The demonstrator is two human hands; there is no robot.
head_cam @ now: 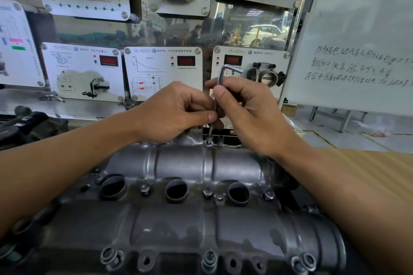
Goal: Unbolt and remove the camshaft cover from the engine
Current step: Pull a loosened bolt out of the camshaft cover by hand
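Above the dull grey camshaft cover (183, 161), left hand (178, 111) and right hand (250, 114) pinch the upright hex key (220, 77)

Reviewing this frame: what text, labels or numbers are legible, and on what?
"冷却液温度传感器": heading of middle panel.
"节气门": heading of right panel.
Perhaps "空气流量计": blurred heading of left panel.
Digits on red displays: unreadable.
Handwriting on whiteboard: three lines, not reliably legible.
Print on upper panels: too small.

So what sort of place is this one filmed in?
Probably an automotive training workshop: sensor demonstration panels line the wall, a handwritten whiteboard stands at the right, and a bare engine sits in front with a hex key on one cover bolt.
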